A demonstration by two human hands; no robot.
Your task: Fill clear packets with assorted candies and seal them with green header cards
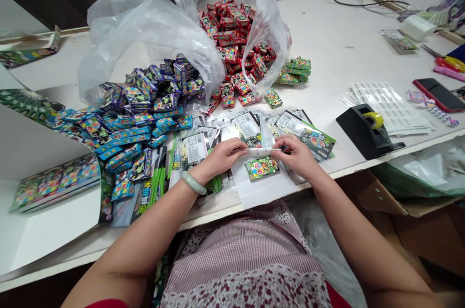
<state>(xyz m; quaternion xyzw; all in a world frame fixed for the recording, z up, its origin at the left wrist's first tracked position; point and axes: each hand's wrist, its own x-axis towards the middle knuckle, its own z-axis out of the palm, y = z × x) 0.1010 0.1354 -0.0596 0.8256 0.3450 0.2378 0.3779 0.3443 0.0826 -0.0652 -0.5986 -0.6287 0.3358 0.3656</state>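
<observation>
My left hand (229,154) and my right hand (295,154) pinch the two ends of a narrow whitish strip (262,151), stretched level between them. Whether this strip belongs to a plastic packet I cannot make out. Just below it lies a small green printed box (261,168), on a white sheet (259,192) at the table's edge. Clear packets with printed cards (307,136) spread out beyond and beside my right hand. More packets with barcode cards (198,147) lie by my left hand, and a pale bangle (194,182) circles that wrist.
Plastic bags spill red boxes (228,32) and purple boxes (145,85) at the back. Blue boxes (123,138) pile up at left near a curved printed carton (54,230). On the right are a tape dispenser (366,131), label sheets (388,104), a phone (439,95) and scissors (445,62).
</observation>
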